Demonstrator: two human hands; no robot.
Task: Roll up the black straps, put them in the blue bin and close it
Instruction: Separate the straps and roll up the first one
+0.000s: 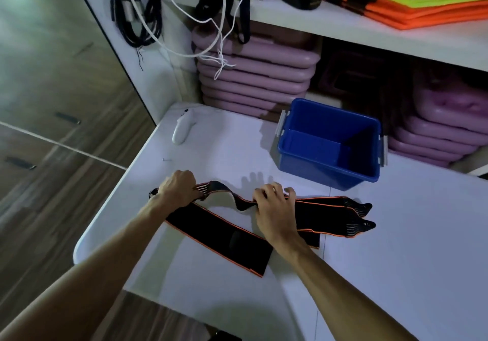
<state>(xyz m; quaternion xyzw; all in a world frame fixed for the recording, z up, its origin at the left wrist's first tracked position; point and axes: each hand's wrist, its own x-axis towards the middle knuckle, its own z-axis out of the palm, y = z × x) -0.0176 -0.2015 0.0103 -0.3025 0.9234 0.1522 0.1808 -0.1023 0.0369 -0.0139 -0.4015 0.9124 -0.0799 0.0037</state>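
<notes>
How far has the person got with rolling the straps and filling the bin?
Done: nothing yet; the open blue plastic bin is empty. In hand: the left hand and right hand grip the flat black orange-edged straps, unrolled. Left: rolling, binning, closing; no lid is visible.

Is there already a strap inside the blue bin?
No, the blue bin shows only its bare floor, and the black straps lie on the table under both hands.

Single head-worn view, looking forward and down, close over white table point(211, 301), shelves point(343, 27) beyond
</notes>
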